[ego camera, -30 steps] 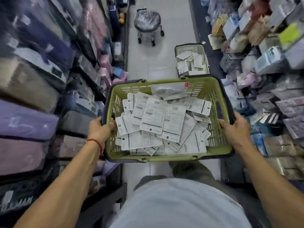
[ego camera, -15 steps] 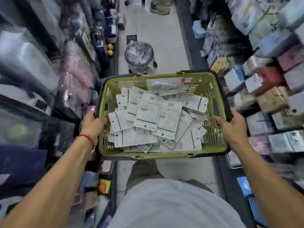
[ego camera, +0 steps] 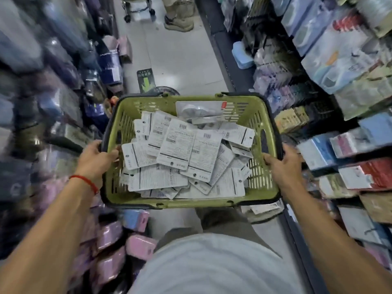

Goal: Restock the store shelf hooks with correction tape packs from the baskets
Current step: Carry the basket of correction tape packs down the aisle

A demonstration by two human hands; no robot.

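Observation:
I carry a green plastic basket (ego camera: 263, 115) with a dark rim in front of my waist. It holds several white correction tape packs (ego camera: 180, 149) lying back side up in a loose pile. One clear-fronted pack (ego camera: 201, 110) leans on the far wall. My left hand (ego camera: 95, 158), with a red string on its wrist, grips the basket's left rim. My right hand (ego camera: 282, 164) grips the right rim. No shelf hooks can be made out in the blur.
Stocked shelves line both sides of a narrow aisle with a pale tiled floor (ego camera: 176, 56). A person's feet (ego camera: 180, 20) and a wheeled stool (ego camera: 137, 7) stand ahead. A green arrow floor sticker (ego camera: 146, 80) lies just beyond the basket. Pink boxes (ego camera: 137, 247) sit low left.
I have moved forward along the aisle with the basket held the same way. The stool and the second basket on the floor have passed under; a person's feet have come into view ahead.

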